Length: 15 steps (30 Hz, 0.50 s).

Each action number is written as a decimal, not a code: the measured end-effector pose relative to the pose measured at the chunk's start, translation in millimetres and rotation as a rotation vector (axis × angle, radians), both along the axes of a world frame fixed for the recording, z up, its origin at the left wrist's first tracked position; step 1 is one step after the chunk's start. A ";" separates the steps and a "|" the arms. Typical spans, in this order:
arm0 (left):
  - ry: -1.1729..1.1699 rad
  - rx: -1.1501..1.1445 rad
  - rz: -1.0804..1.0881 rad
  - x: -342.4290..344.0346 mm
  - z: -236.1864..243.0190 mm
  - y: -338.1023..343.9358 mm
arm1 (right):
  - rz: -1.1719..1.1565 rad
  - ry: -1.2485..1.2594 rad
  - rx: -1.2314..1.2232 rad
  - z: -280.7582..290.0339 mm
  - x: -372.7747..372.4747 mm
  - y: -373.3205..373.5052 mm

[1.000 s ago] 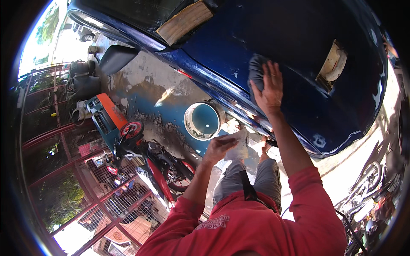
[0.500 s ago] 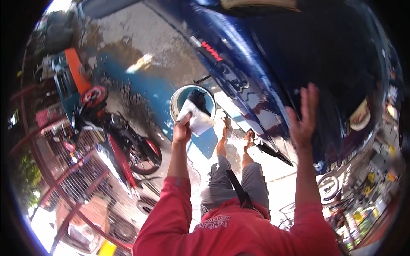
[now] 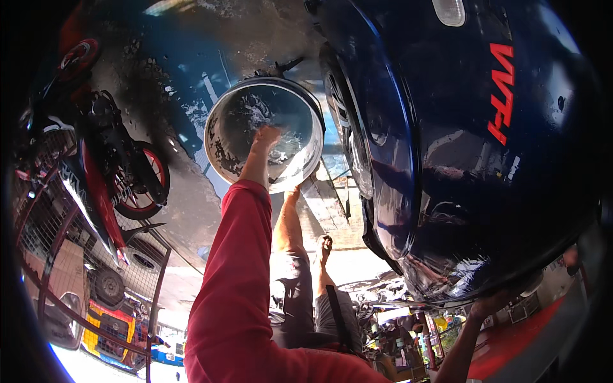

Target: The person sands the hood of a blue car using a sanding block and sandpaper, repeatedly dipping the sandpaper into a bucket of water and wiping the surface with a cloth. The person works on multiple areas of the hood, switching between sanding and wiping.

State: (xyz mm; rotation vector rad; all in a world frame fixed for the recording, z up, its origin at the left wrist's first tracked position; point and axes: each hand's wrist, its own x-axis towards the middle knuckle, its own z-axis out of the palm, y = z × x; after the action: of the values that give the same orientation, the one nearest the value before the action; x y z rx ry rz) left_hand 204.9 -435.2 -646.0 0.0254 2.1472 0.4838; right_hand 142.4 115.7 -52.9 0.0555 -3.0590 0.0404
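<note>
My left hand (image 3: 267, 136) reaches down inside a large round bucket (image 3: 220, 137), in what looks like water with pale splashes. Its fingers are blurred and sunk from sight, so whatever they hold cannot be made out. The bucket stands on the ground close to my feet. At the lower right, my right hand (image 3: 495, 302) is in shadow by the lower edge of a dark blue car (image 3: 456, 172). Its fingers are not clear, and I cannot tell whether it touches the body. The glossy car panel bears red lettering and a small clear lamp (image 3: 449, 11).
On the left a red and black motorcycle (image 3: 108, 172) leans near a wire-mesh fence (image 3: 48, 185). Behind the mesh are a tyre (image 3: 108, 286) and a yellow and red vehicle (image 3: 108, 329). Assorted clutter (image 3: 402, 338) lies beyond the car's lower edge.
My left hand has gone down into the bucket, and the white cloth it held is out of sight. My right hand, earlier raised with fingers spread, is now lower right. The bucket and car appear larger.
</note>
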 end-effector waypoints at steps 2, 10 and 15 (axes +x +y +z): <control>-0.099 -0.079 0.196 2.1 -3.1 -0.2 | -0.064 -0.011 -0.073 -0.8 5.8 7.3; -0.234 0.487 1.396 2.0 198.1 -3.0 | -0.172 0.020 -0.094 6.2 -2.1 -27.5; -0.423 1.074 1.376 -5.9 404.8 42.3 | -0.012 0.055 -0.088 25.8 -17.5 -19.5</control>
State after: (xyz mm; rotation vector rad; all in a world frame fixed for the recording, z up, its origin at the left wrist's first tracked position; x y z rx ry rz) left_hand 199.0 -392.8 -241.2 -0.8906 0.9802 2.1086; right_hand 125.0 96.2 -27.1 0.0314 -2.9984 0.1703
